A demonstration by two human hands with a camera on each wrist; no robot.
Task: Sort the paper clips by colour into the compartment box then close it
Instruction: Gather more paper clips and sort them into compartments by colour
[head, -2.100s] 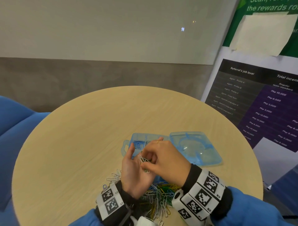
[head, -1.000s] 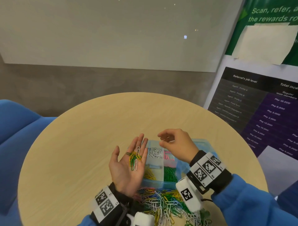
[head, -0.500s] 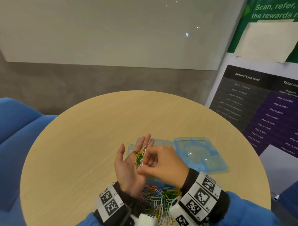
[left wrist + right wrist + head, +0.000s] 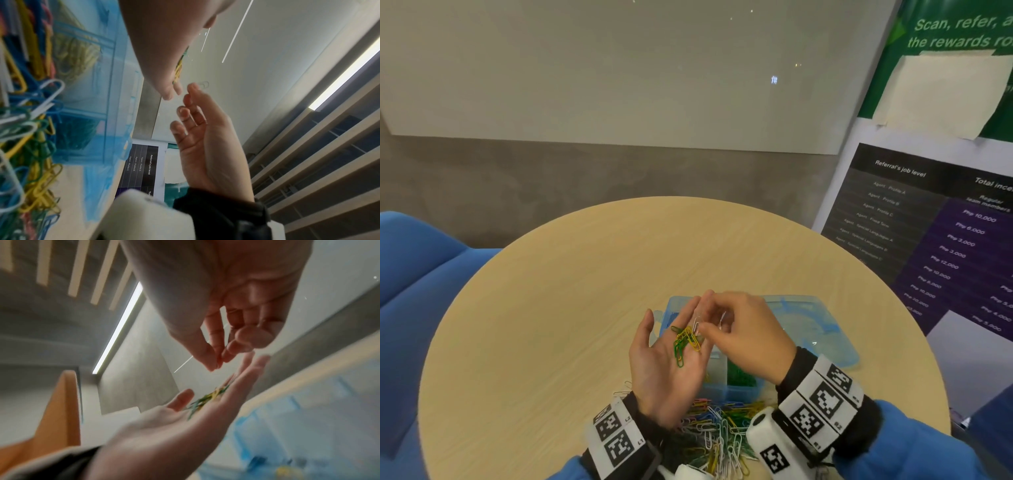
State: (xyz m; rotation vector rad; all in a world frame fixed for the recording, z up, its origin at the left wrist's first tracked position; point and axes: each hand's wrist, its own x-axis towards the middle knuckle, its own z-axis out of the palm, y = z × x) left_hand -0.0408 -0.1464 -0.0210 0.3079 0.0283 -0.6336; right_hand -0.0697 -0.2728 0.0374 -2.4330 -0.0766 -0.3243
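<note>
My left hand [image 4: 666, 366] lies open, palm up, above the near left part of the blue compartment box [image 4: 743, 385]. A small bunch of green and yellow paper clips [image 4: 685, 342] rests on its fingers. My right hand [image 4: 743, 329] hovers just right of those fingers and pinches a white paper clip [image 4: 696, 323] between thumb and forefinger. In the left wrist view the white clip [image 4: 204, 84] shows at the right hand's fingertips. The box stands open, its lid [image 4: 820, 330] flat to the right. A mixed pile of clips [image 4: 719, 431] lies near my wrists.
The round wooden table [image 4: 585, 291] has bare surface to the left and far side. Blue seats [image 4: 421, 260] stand at the left. A poster stand [image 4: 945, 240] is close at the right edge. A green-filled compartment [image 4: 739, 375] shows under my hands.
A second ago my right hand was over the box; it came back to the left palm and now lifts slightly away from it with a white clip. The left hand stays palm up.
</note>
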